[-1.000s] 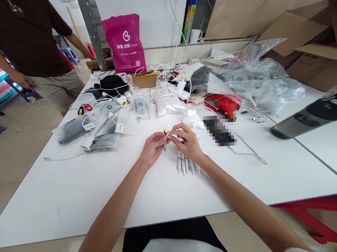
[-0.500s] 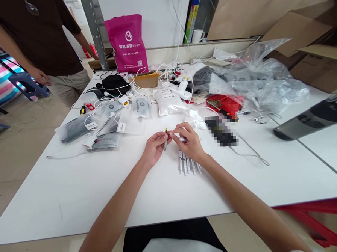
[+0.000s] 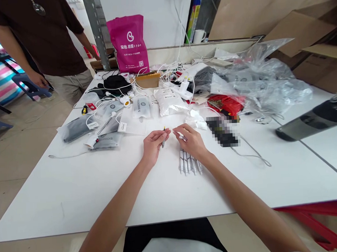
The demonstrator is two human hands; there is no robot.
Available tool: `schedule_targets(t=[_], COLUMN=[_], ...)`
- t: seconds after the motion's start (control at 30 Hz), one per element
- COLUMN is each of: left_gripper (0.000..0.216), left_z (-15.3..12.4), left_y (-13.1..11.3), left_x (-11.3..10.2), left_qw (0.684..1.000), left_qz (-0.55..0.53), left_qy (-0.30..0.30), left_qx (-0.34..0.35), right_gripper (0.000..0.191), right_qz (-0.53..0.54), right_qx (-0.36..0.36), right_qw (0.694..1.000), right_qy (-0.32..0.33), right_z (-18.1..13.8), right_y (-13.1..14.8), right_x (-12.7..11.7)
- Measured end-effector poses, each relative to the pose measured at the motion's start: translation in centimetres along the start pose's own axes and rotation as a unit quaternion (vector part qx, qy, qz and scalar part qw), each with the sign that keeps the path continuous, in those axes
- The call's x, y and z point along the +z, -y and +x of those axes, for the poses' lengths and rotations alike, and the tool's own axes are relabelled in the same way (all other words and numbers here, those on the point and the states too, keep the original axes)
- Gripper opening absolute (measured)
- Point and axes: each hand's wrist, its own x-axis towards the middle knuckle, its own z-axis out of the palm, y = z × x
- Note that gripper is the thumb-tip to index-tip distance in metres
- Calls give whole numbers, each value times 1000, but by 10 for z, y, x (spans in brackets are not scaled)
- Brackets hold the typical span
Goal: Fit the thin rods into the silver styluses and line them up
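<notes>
My left hand [image 3: 155, 143] is closed around a slim grey pen [image 3: 163, 143], held upright between thumb and fingers with a small yellow bit at its top. Just right of it, with a small gap between, my right hand [image 3: 191, 140] has thumb and forefinger pinched together. Whatever sits in that pinch is too small to name; a pale, shiny piece shows under the fingers. Below my right hand, several white and clear pens [image 3: 187, 163] lie side by side on the white table [image 3: 149, 194], their upper ends partly covered by the hand.
Packaged items, white cables and a stuffed white pouch [image 3: 170, 102] crowd the table's back. A pink bag [image 3: 128, 43] stands behind them. A dark bottle [image 3: 312, 120] lies at the right near clear plastic wrap [image 3: 267, 77]. A person [image 3: 36, 39] stands at the far left.
My hands have moved slightly apart. The left, with the pen, has shifted a little left, and the right fingertips have come away from the pen's top.
</notes>
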Motion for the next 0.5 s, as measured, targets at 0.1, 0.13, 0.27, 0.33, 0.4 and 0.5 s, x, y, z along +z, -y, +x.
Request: schedule_targets(t=[0.1, 0.13, 0.27, 0.33, 0.4, 0.5], left_gripper=[22, 21, 15, 11, 10, 11], left_z=[-1, -2, -4, -4, -5, -5], left_y=[3, 4, 10, 11, 12, 11], left_x=[2, 3, 5, 5, 5, 5], left_qw=[996, 994, 986, 985, 987, 988], left_qz=[77, 99, 153, 158, 148, 142], left_qy=[-14, -16, -14, -16, -13, -11], left_qx=[29, 37, 65, 71, 63, 51], right_gripper=[21, 22, 23, 23, 23, 24], right_qz=[-47, -61, -112, -120, -115, -101], right_qx=[-4, -4, -4, -6, -4, 4], right_qw=[998, 997, 991, 989, 989, 991], right_qy=[31, 40, 73, 84, 88, 88], right_z=[-2, -3, -4, -4, -4, -5], right_y=[-8, -9, -9, -7, -6, -5], right_x=[2, 2, 2, 2, 3, 3])
